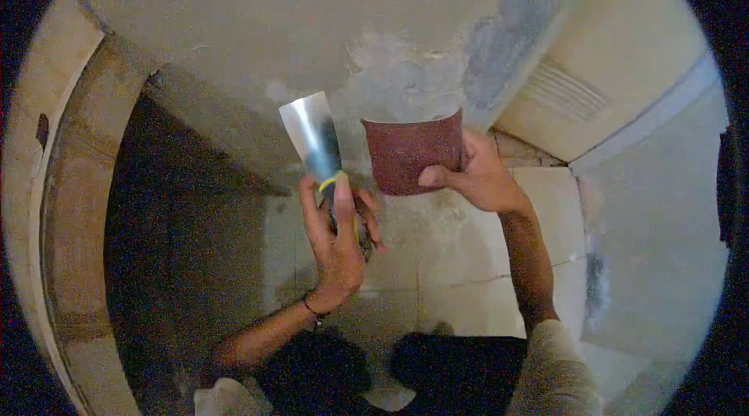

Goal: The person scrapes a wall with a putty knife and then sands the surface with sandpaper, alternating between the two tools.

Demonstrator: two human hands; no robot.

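Observation:
My left hand (337,233) is closed around the handle of a putty knife (312,131), its wide shiny blade pointing up toward the wall. A bit of yellow shows where blade meets handle. To the right, my right hand (480,174) grips a dark red sheet of sandpaper (413,152) by its right side, thumb across the front face. The sheet curves slightly, and its pale back edge shows along the top. Behind both, a patched area (409,73) of rough, lighter plaster marks the wall (257,10).
A grey patch (511,22) runs along the wall's right corner. At right stands a pale door-like panel with a louvred vent (566,90). Tiled floor (460,248) lies below, with a dark opening (187,260) to the left beside a wooden frame (82,260).

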